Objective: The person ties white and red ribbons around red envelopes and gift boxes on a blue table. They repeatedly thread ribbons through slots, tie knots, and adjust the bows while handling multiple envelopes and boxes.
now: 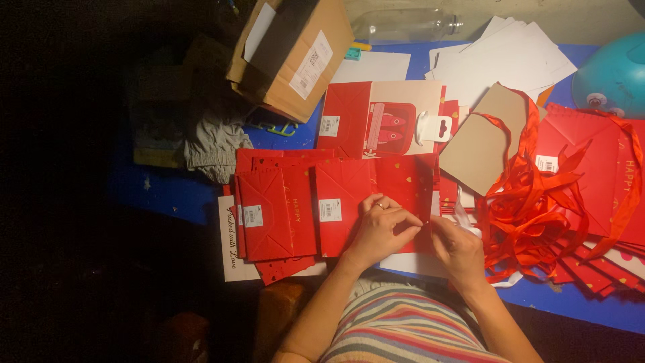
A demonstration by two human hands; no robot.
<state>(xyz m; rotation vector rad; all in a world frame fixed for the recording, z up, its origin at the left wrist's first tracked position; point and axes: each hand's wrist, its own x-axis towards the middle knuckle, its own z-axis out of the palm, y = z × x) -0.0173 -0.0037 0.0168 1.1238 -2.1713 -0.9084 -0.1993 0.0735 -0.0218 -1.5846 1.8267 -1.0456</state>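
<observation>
Blue table [168,195] piled with stuff. Flat red paper gift bag [356,202] lies dead centre, long axis left-right. Left hand [381,228] presses its right end, fingers pinching the edge. Right hand [459,250] just beside, fingertips meeting there; grip hard to tell. Red ribbon tangle [531,202] further right.

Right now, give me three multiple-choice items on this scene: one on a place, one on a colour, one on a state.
1. Where does the clear plastic bottle lie?
A. at the table's far edge
B. on the floor
C. in the person's lap

2. What colour is the ribbon pile?
A. green
B. red
C. white

3. How is the red paper bag under the left hand?
A. standing open
B. folded flat
C. torn in half

Answers: 1 A, it lies beyond the white sheets. 2 B, every loop is red. 3 B, it lies flat on the blue table, both hands pinching its edge, right hand alongside.
</observation>
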